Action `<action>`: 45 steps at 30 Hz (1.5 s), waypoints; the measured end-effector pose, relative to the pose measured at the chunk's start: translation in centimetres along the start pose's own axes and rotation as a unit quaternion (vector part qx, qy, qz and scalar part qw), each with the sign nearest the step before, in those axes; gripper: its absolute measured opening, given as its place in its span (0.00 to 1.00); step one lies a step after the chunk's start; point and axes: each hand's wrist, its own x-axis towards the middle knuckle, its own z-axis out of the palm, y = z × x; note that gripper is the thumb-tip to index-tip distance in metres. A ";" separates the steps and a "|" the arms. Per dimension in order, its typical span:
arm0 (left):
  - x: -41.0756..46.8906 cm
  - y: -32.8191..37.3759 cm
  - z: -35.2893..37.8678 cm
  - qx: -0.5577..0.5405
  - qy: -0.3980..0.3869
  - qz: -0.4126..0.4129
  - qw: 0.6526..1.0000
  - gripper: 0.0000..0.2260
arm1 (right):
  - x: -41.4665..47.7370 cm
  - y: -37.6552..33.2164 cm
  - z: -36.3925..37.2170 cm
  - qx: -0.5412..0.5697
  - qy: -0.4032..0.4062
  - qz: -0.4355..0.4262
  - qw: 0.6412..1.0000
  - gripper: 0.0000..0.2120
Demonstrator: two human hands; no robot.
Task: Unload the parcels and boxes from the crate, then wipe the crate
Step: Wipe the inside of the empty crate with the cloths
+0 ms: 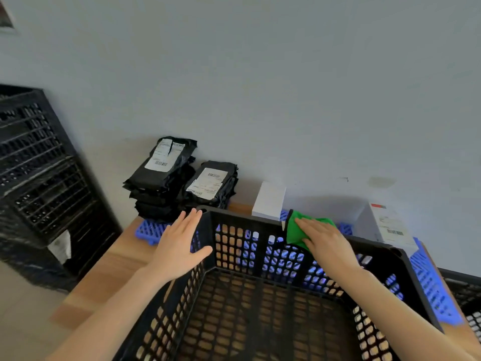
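Note:
A black perforated crate (263, 259) stands in front of me on a wooden table, with nothing inside it. My left hand (182, 243) lies flat with straight fingers against the crate's far left corner, outside its left wall. My right hand (325, 239) presses a green cloth (295, 230) onto the top of the far wall, fingers stretched over it. Two stacks of black parcels (161, 178) (212, 183) with white labels rest beyond the crate. A white box (269, 200) and a larger white labelled box (387, 225) stand by the wall.
A blue plastic grid pallet (149, 229) lies under the parcels and runs behind the crate to the right edge (432, 287). Black stacked crates (39, 178) lean at the left. Another black crate (466, 295) shows at far right. A plain wall rises behind the wooden table (104, 277).

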 end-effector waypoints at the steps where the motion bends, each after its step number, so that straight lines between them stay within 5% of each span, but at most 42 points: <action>1: -0.1 -0.1 0.1 0.002 0.001 0.004 1.000 0.40 | 0.7 -1.4 0.4 -0.012 -0.006 -0.008 1.000 0.29; 16: 0.3 -1.0 0.4 -0.181 0.053 -0.027 0.982 0.29 | 12.8 -17.8 4.7 0.002 -0.091 -0.066 0.994 0.23; 23: 0.5 -1.4 0.4 -0.117 0.019 -0.039 0.992 0.30 | 11.8 -14.4 5.0 0.015 -0.091 -0.114 0.989 0.25; 31: 0.2 -0.9 0.0 -0.098 0.008 -0.034 0.995 0.31 | 4.9 -5.7 3.2 -0.020 -0.003 -0.055 0.998 0.29; 41: 0.4 -0.8 0.1 -0.078 0.023 -0.034 0.996 0.35 | 11.9 -16.5 6.4 -0.019 -0.008 -0.099 0.995 0.34; 45: 0.5 -1.0 0.1 -0.052 0.004 -0.041 0.998 0.34 | 11.7 -15.5 6.6 -0.008 0.000 -0.126 0.992 0.37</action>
